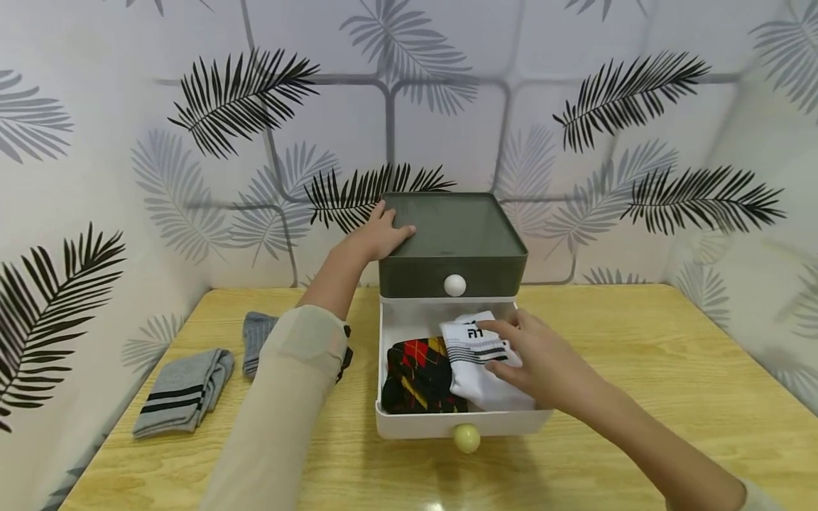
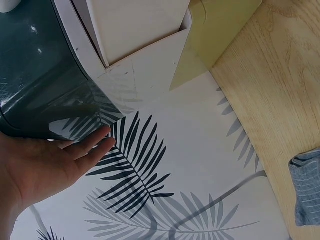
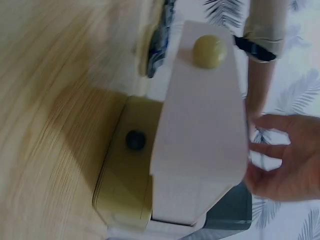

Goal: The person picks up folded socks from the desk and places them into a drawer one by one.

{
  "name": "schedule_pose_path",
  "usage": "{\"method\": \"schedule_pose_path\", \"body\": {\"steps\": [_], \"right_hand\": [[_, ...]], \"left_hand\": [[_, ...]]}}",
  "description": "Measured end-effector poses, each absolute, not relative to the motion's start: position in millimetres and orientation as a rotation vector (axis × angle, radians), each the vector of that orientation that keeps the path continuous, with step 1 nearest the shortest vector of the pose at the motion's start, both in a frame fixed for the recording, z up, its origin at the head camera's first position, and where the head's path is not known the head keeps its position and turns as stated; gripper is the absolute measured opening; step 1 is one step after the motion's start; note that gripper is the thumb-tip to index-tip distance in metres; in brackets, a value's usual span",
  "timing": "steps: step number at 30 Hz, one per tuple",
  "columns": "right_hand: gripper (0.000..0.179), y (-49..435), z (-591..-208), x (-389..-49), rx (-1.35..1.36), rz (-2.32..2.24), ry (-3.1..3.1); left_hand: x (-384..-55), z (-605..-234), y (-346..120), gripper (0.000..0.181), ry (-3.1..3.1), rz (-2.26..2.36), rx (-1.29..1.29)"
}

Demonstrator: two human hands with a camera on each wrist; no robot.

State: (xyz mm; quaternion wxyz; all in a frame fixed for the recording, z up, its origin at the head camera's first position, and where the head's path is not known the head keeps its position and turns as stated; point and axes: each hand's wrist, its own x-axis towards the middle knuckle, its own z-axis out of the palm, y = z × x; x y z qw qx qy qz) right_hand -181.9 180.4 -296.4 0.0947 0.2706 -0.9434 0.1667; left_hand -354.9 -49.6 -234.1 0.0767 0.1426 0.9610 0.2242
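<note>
My left hand rests on the left edge of the dark green top of a small drawer cabinet, fingers extended. In the left wrist view, its fingers lie along the cabinet's dark rim. Below the top, a white drawer with a yellow knob is pulled out. Inside it lie a black, red and yellow argyle sock bundle on the left and white socks with black stripes on the right. My right hand is over the white socks at the drawer's right side, thumb and forefinger apart.
Left of the cabinet, folded grey socks with two black stripes lie on the wooden table. Blue-grey socks lie near them, partly behind my left sleeve. A yellow lower drawer with a dark knob is closed. Leaf-patterned wall covering surrounds the table.
</note>
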Motion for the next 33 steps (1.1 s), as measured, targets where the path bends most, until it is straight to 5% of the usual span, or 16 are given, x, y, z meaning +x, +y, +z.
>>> {"method": "schedule_pose_path", "body": {"steps": [8, 12, 15, 21, 33], "right_hand": [[0.037, 168, -319, -145, 1.286, 2.598, -2.654], [0.039, 157, -347, -134, 0.985, 3.354, -2.526], [0.037, 153, -361, -133, 0.565, 3.571, -2.450], [0.041, 155, -374, -142, 0.258, 3.602, -2.246], [0.043, 155, -368, -148, 0.238, 3.673, -2.108]], "left_hand": [[-356, -234, -50, 0.068, 2.898, 0.691, 0.433], [-356, -234, -50, 0.068, 2.888, 0.688, 0.426], [-356, -235, -50, 0.068, 2.885, 0.681, 0.420], [-356, -236, -50, 0.069, 2.885, 0.666, 0.419], [-355, -236, -51, 0.068, 2.888, 0.679, 0.421]]}}
